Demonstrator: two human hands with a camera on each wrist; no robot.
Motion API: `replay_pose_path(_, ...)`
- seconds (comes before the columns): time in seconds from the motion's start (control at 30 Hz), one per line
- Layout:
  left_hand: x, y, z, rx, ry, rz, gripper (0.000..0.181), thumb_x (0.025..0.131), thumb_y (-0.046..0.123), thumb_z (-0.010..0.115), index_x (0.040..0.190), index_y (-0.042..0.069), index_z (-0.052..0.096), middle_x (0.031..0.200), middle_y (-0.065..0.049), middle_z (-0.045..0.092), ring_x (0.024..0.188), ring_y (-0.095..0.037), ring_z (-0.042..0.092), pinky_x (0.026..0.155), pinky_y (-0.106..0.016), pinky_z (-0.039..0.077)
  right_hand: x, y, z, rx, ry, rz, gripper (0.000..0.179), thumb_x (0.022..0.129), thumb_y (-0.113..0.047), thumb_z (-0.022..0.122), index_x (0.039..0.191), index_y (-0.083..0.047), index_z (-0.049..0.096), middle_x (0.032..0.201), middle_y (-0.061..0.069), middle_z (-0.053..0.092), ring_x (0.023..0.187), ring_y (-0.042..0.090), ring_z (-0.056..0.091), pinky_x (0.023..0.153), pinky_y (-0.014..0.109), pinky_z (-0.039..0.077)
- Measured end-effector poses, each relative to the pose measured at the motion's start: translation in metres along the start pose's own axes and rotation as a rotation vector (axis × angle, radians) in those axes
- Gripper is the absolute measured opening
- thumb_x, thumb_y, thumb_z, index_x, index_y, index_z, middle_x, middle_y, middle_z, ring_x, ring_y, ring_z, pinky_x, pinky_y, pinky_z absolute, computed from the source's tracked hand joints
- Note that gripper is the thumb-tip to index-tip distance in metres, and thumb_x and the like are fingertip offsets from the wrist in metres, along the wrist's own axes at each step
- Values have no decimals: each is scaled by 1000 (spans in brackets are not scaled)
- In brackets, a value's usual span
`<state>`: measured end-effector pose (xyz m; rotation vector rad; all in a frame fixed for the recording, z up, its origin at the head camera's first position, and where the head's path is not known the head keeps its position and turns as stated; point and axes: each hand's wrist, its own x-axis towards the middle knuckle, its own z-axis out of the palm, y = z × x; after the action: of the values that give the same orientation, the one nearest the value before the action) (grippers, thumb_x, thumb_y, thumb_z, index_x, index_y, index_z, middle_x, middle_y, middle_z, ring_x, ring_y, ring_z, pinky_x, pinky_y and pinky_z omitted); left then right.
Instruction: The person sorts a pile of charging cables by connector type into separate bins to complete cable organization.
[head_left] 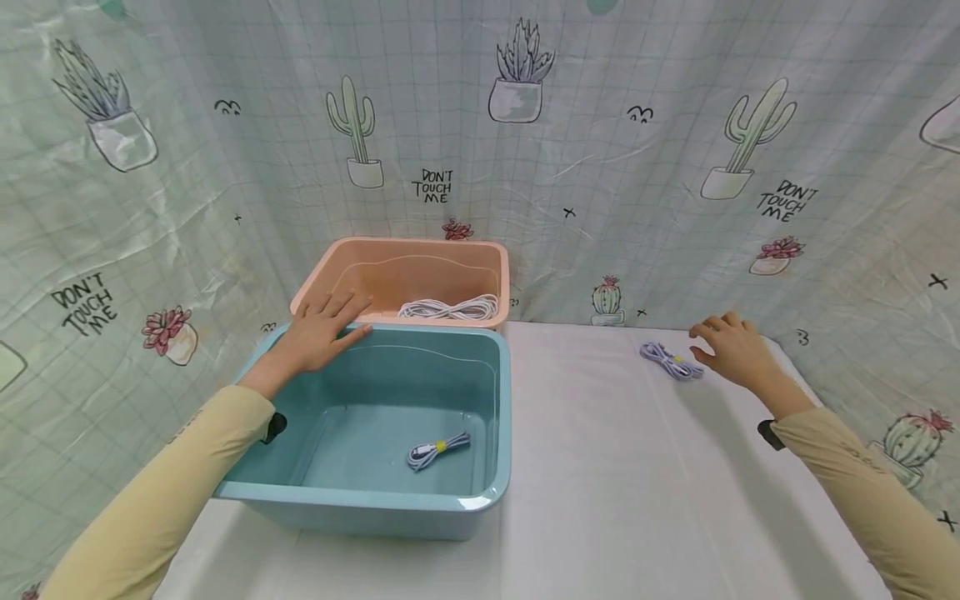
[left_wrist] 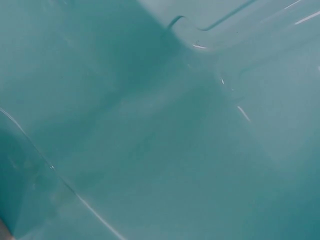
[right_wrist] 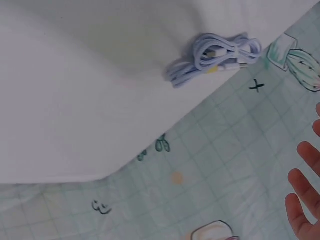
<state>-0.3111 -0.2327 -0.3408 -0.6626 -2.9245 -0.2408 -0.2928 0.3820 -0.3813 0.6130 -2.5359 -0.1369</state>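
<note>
My left hand (head_left: 322, 332) lies with spread fingers over the back left rim of a teal basin (head_left: 375, 498). Inside that basin is a bundled lilac cable (head_left: 438, 449) with a yellow band; the left wrist view shows only teal plastic wall. On the right, my right hand (head_left: 735, 350) hovers near the back of the table, fingers loosely bent and holding nothing. Just left of it a second lilac cable bundle (head_left: 670, 361) lies on the white table; in the right wrist view this coiled cable (right_wrist: 225, 55) shows its plugs and a yellow tag, apart from the fingers (right_wrist: 302, 185).
Behind the teal basin stands an orange basin (head_left: 416, 247) holding a coil of white cable (head_left: 453, 308). A curtain (head_left: 570, 167) printed with cacti hangs close round the back and sides of the white table (head_left: 592, 467).
</note>
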Motion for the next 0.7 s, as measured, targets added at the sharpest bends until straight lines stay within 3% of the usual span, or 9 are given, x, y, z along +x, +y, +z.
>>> replay_pose_path(0.37,0,-2,2,2,18,-3,60,92,52,32,143,24,21,150,-13,14,137,-38,6,104,-63,2,-3,9,32,42,-104,131,16,74,-13,66,87,-4,63,87,19,61,81,43,51,61,57,40)
replay_pose_path(0.7,0,0,1,15,5,-1,60,92,52,31,144,23,20,150,-15,14,136,-41,8,105,-63,2,-1,-4,55,81,-226,199,19,79,-16,62,92,-2,61,92,22,61,84,44,50,64,55,40)
